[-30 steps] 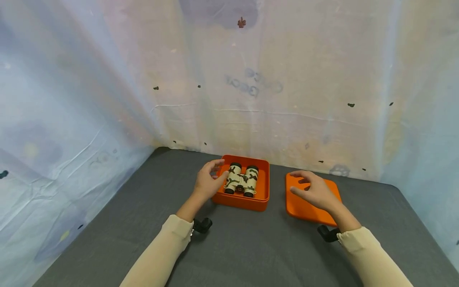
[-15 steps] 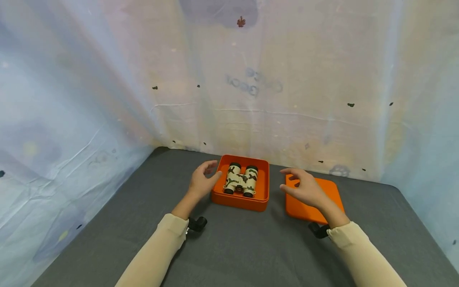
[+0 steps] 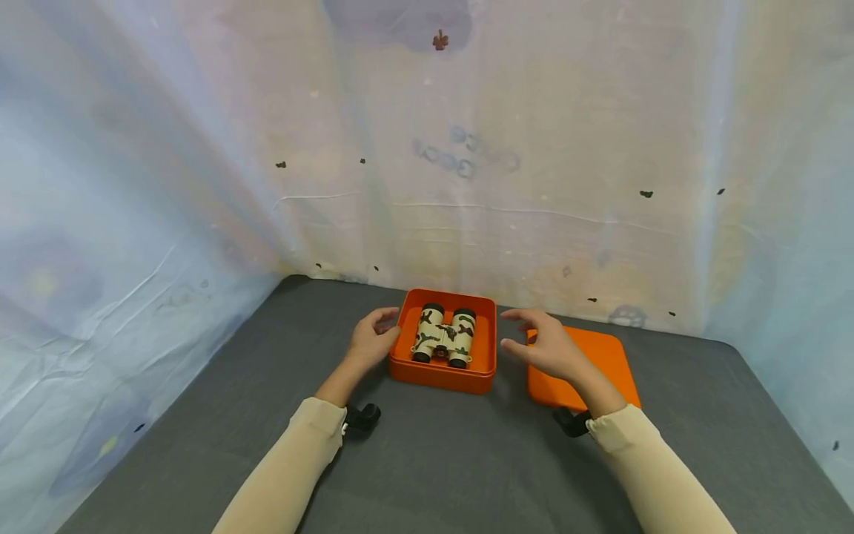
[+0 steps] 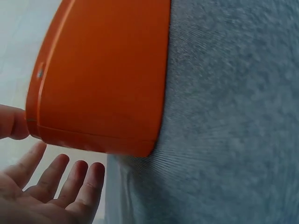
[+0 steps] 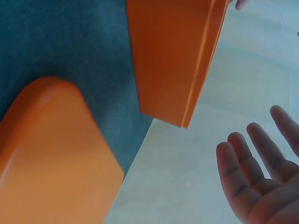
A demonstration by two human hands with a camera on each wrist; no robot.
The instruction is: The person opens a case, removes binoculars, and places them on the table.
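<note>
Taking the orange box [image 3: 443, 381] as the landmark, the left hand [image 3: 370, 340] is just to its left, fingers spread and loosely bent, thumb apart from them, with nothing in its grasp. The thumb is right by the box's rim; whether it touches cannot be told. The right hand [image 3: 550, 348] is to the right of the box, also unladen, its thumb and fingers held well apart in a wide curve. From the head view it overlaps the orange lid [image 3: 603, 363], and the right wrist view shows its fingers away from both box and lid.

The counter [image 3: 440, 460] under the box is dark grey and looks cloth-covered. Behind the box and off to its left and right hangs a pale, wrinkled sheet [image 3: 574, 133] with faint prints and small dark spots. A cream sleeve [image 3: 283, 467] comes in from the near left of the box.

The camouflage binoculars [image 3: 442, 336] lie inside the box, barrels running from front to back, between the two hands and nearer the left one. The lid lies flat on the counter, right of the box and apart from it.
</note>
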